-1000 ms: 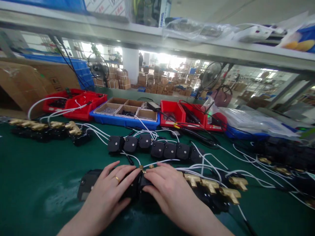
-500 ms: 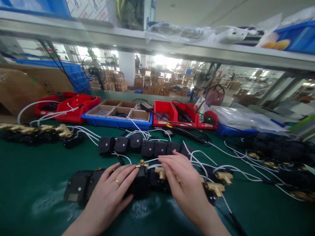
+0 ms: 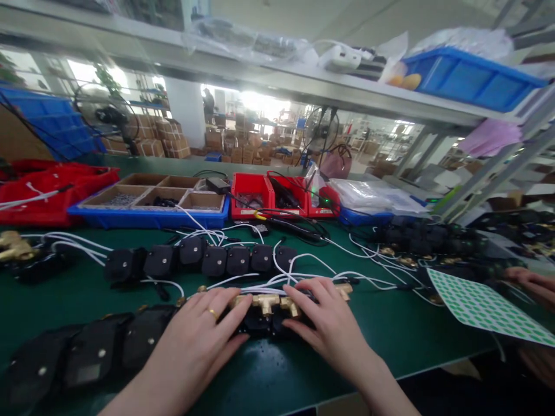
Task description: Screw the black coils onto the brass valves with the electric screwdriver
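Both hands flat on the near row of black valve units w/ brass tee fittings (image 3: 265, 301), which runs left-right across the green bench mat (image 3: 390, 323). Left hand (image 3: 203, 329) lies just left of the exposed brass tee, fingers spread, resting on the black bodies, not clamped. Right hand (image 3: 325, 318) sits just right of it, fingertips touching the brass, also loose. The tee is between the two, about equally near each. Second row of black units (image 3: 203, 260) lies farther back, parallel.

Left hand (image 3: 197, 341) wears 1 gold ring; right hand (image 3: 329, 323) bare, sleeveless.
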Motion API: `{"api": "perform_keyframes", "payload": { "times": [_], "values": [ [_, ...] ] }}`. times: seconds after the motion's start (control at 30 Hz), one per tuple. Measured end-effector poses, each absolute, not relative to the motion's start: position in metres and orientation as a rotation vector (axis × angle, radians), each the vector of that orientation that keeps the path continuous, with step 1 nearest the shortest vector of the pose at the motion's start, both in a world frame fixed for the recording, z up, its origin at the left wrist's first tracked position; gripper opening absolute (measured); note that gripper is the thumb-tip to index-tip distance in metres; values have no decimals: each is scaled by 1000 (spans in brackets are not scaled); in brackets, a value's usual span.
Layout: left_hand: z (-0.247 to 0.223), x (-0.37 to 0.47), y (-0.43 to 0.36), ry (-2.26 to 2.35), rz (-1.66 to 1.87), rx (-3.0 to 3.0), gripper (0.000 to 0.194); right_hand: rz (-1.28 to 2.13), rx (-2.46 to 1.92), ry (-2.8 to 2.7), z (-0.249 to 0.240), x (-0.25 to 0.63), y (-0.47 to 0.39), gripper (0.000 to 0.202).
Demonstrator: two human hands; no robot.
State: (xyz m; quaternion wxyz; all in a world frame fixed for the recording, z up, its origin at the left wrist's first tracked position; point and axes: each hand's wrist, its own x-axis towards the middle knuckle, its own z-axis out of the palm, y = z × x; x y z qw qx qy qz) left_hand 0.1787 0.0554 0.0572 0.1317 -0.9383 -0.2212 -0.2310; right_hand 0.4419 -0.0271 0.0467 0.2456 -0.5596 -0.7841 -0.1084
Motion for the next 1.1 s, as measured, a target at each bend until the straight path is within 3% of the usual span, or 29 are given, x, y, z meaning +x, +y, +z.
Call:
{"api": "perform_keyframes", "payload": {
  "times": [0.17, 0.3, 0.43, 0.57, 0.67, 0.8, 0.93, 1.1],
  "values": [
    [56, 222, 69, -706, -207, -2725, 33, -481, -1437, -2338, 49, 430, -7, 50],
    [68, 230, 76, -701, 36, -2791, 15, -572, -1363, -2434, 50, 431, 4, 36],
    [76, 229, 80, -612, 86, -2869, 14, -530, -1291, -2453, 49, 437, 8, 16],
    [77, 229, 81, -656, 113, -2953, 10, -295, -1293, -2481, 59, 441, 10, 16],
    [83, 231, 85, -807, 161, -3101, 11, 66, -1410, -2535, 72, 444, 16, 17],
    [94, 235, 98, -877, 296, -3338, 27, 536, -1429, -2554, 85, 449, 35, 13],
    [98, 240, 114, -849, 428, -3405, 38, 751, -1380, -2538, 85, 454, 60, 12],
    [89, 250, 119, -878, 459, -3306, 38, 843, -1440, -2480, 78, 451, 75, 10]
  ]
}}
